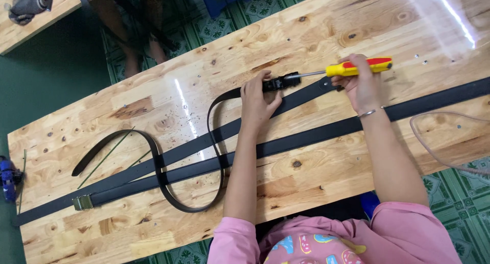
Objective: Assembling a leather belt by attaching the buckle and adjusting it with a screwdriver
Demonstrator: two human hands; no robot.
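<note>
Wooden table [316,34], black belts, a screwdriver at a buckle.

Two long belts [306,139] run side by side across the table, and a looped belt [217,116] curls over them. The left hand [258,102] presses down, fingers together, on the black buckle [278,83] at the loop's end. The right hand [360,83] is clamped around a yellow-and-red screwdriver [357,67], its tip touching the buckle. A brass buckle [82,202] lies far left.
</note>
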